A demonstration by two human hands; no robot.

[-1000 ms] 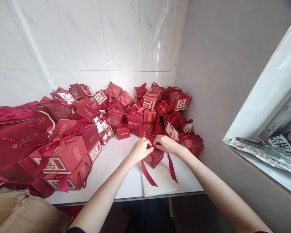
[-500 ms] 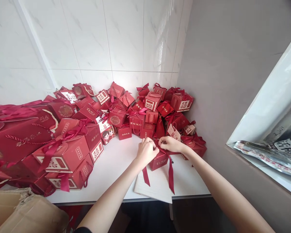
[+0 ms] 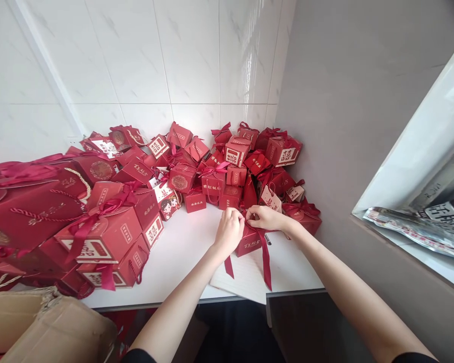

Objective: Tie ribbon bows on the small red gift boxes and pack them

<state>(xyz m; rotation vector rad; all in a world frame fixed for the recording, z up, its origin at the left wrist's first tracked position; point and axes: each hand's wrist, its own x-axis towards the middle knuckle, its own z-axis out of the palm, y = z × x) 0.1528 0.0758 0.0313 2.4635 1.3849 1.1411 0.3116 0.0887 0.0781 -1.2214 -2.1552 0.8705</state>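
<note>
Ribboned box [image 3: 248,245]: small, red, closed, upright on the bench [image 3: 185,252] in front of the person, contents hidden.
Left hand [image 3: 230,229]: fingers curled, pinching the red ribbon [image 3: 266,263] atop that box.
Right hand [image 3: 265,217]: thumb and fingertip pinching the same ribbon, whose ends hang down in front.
Heaped gift boxes [image 3: 214,182]: many red ones, behind and to the left, insides unseen.
Cardboard carton [image 3: 62,325]: open-topped at the lower left, a little of something red showing inside.

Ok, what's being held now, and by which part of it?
The red ribbon, by its part atop the red box, pinched by the left hand and right hand; exact grip points are unclear.
</note>
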